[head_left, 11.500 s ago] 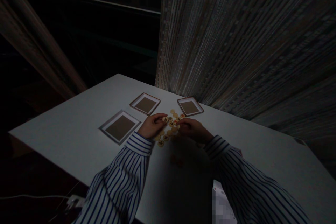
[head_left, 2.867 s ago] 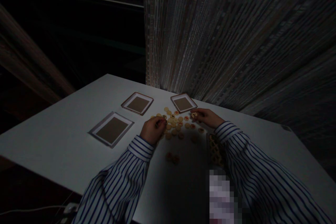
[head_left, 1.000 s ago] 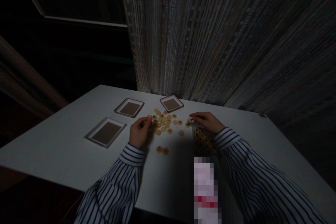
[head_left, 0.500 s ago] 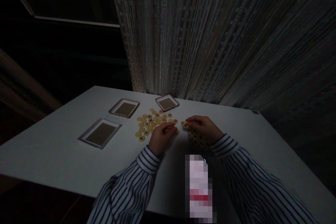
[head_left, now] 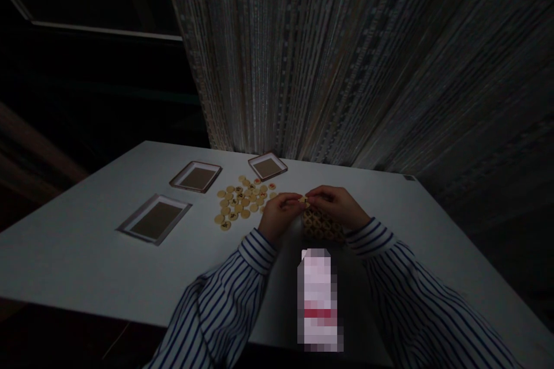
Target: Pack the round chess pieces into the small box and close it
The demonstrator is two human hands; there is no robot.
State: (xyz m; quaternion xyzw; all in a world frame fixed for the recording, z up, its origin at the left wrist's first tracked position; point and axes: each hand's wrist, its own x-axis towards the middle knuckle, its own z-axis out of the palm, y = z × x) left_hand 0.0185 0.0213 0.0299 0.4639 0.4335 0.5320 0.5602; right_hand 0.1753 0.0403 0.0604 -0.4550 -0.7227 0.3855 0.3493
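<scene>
A round, pale yellow Chinese chess piece (head_left: 304,202) with a dark mark is pinched between the fingertips of both hands. My left hand (head_left: 277,216) reaches it from the left with fingers closed. From the other side comes my right hand (head_left: 340,206), its thumb and fingers also closed at the piece. Just below them, several Chinese chess pieces in tight rows (head_left: 318,223) lie close together, partly covered by my right hand and sleeve. Left of my left hand spreads a loose group of Chinese chess pieces (head_left: 245,214), some blank side up, some with black or red characters.
On the white table (head_left: 78,253) stand a shallow tray-like box (head_left: 186,206) at left, a second box (head_left: 173,181) behind it and a third box (head_left: 284,169) at the back. A blurred-out pale object (head_left: 317,282) lies in front. A string curtain (head_left: 277,69) hangs behind.
My left hand has moved right and up from beside the loose pieces to meet my right hand at the Chinese chess piece. The view has shifted slightly, so the table things appear further left.
</scene>
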